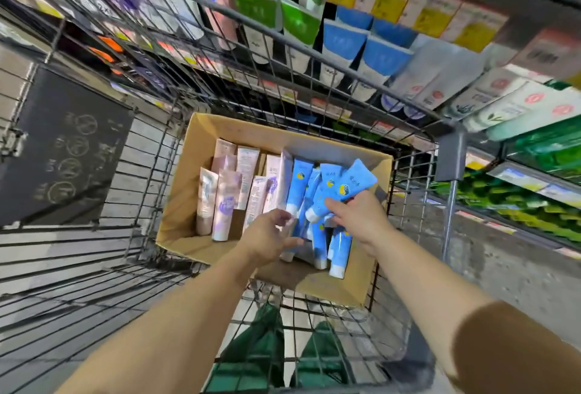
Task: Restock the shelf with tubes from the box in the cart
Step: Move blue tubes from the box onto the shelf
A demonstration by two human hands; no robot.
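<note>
Blue tube (pixel 349 186) in right hand (pixel 361 220), over box (pixel 201 129).

Store aisle seen from above. A grey speckled concrete floor (pixel 490 271) lay beneath the scene, lighter grey on the left (pixel 28 359). A dark folding panel printed with pale circular symbols (pixel 63 148) hung at the left. Rows of red, white and yellow paper price labels (pixel 418 10) ran along the upper edge, with further label strips (pixel 490 224) lower right. Blurred green packaged goods (pixel 515 202) filled the right side. Lighting was even and dim, with no window in view.
</note>
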